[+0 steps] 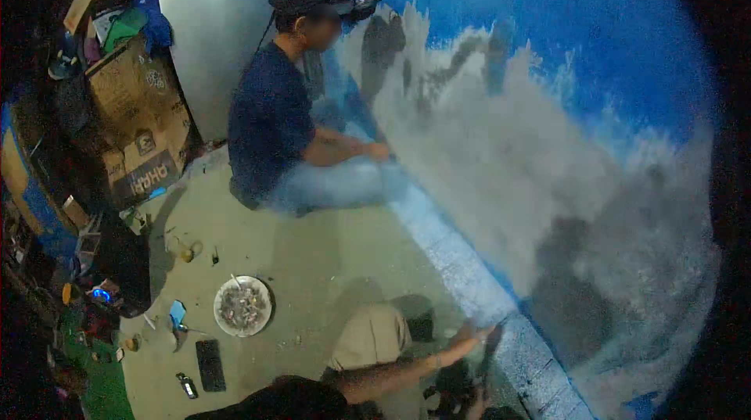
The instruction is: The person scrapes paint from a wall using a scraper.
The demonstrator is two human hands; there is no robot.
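Note:
My left hand (469, 339) reaches out at the lower right, beside the edge of a pale blue ledge (478, 288) at the wall's foot. A dark, narrow thing (490, 349) is next to its fingers; whether the hand holds it is unclear. A small part of what looks like my right hand (479, 403) shows near the bottom edge, dim and blurred, beside a dark shape (453, 388). My bent knee in beige cloth (371, 335) lies left of them. The wall (487, 144) has blue paint above and grey, patchy plaster below.
A co-worker (270, 121) in a dark cap sits on the floor ahead, hands near the ledge. Left of my knee are a bowl (267, 321) with bits in it, a black phone (210, 365) and a small black device (187, 386). Cardboard (138, 109) and clutter line the left side.

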